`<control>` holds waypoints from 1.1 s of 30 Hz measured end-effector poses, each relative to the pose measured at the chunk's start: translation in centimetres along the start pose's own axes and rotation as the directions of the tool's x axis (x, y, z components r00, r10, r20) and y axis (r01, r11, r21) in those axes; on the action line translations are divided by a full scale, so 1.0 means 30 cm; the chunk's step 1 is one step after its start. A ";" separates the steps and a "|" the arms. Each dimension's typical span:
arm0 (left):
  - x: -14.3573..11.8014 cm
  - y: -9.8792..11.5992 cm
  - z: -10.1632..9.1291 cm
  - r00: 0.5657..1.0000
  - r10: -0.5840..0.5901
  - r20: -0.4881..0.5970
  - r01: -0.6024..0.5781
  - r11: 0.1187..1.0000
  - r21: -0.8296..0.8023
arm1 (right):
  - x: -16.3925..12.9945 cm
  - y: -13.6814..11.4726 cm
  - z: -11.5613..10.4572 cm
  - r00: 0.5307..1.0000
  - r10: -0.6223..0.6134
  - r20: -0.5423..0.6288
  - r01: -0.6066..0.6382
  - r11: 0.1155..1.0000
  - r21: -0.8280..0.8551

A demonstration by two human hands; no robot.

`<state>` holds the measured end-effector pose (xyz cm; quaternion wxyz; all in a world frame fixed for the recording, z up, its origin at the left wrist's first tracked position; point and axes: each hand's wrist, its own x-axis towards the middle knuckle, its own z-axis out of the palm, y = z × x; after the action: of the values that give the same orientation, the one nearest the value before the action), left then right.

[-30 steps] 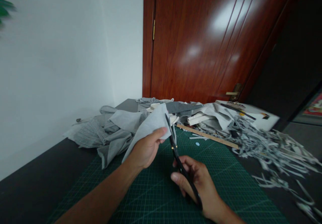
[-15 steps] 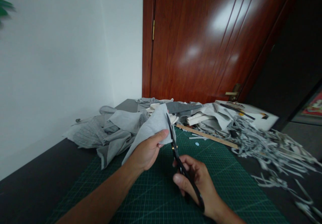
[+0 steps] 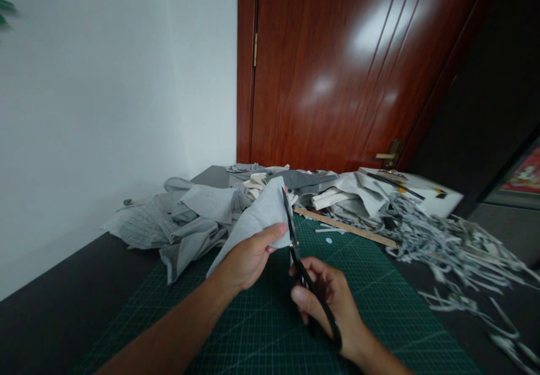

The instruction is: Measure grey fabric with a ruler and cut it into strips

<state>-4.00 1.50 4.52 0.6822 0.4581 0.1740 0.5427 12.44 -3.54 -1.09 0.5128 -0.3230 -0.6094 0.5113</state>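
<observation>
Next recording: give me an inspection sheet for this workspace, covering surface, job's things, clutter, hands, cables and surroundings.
Surface: green cutting mat on a dark table.
Job's things: grey cloth piece held up above the mat; black scissors with blades at its right edge.
Clutter: grey cloth heap behind the mat; cut strips to the right; wooden ruler; white box.
Hands: left hand pinches the cloth piece; right hand grips the scissors.
Cables: nothing seen.
Surroundings: white wall, wooden door, shut.
</observation>
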 end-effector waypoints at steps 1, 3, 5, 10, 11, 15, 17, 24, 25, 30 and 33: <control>0.000 0.001 -0.001 1.000 -0.011 0.002 0.011 1.000 0.015 | 0.000 0.000 0.001 1.000 0.004 -0.002 -0.004 1.000 -0.005; 0.001 0.005 -0.001 1.000 -0.011 0.001 0.011 0.999 0.041 | -0.001 0.000 0.001 1.000 0.015 -0.005 -0.015 1.000 -0.018; 0.002 0.008 0.000 1.000 0.011 -0.008 -0.011 0.999 0.042 | -0.001 -0.003 0.002 1.000 0.023 -0.007 -0.024 0.999 -0.031; 0.003 0.014 0.003 1.000 -0.010 0.019 0.009 0.999 0.035 | 0.001 -0.013 -0.001 0.999 0.034 -0.002 -0.034 0.997 -0.068; 0.003 0.015 0.003 1.000 -0.013 0.025 0.012 0.999 0.037 | 0.000 -0.015 -0.001 0.999 0.038 0.000 -0.038 0.997 -0.073; 0.002 0.018 0.002 1.000 0.008 0.007 -0.008 0.999 0.032 | -0.001 -0.018 0.000 0.998 0.054 0.008 -0.053 0.996 -0.072; 0.001 0.020 0.004 1.000 0.020 0.001 -0.020 0.999 0.026 | -0.001 -0.020 0.001 0.998 0.056 0.007 -0.055 0.996 -0.071; 0.002 0.025 0.007 0.998 0.056 0.020 -0.056 0.998 0.005 | 0.002 -0.019 0.002 0.998 0.057 -0.010 -0.057 0.995 -0.076; 0.002 0.024 0.005 0.998 0.050 0.024 -0.050 0.999 0.010 | 0.002 -0.018 0.002 0.998 0.056 -0.009 -0.056 0.996 -0.072; 0.001 0.013 -0.004 0.999 -0.008 0.038 0.007 0.999 0.042 | 0.006 -0.009 -0.003 0.999 0.043 -0.017 -0.044 0.998 -0.051; 0.000 0.003 -0.003 0.999 -0.029 0.047 0.026 0.998 0.055 | 0.006 -0.004 -0.007 0.999 0.021 -0.031 -0.022 0.999 -0.043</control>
<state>-4.11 1.52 4.54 0.6807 0.4869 0.1788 0.5173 12.60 -3.35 -0.94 0.5096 -0.3482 -0.6089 0.4984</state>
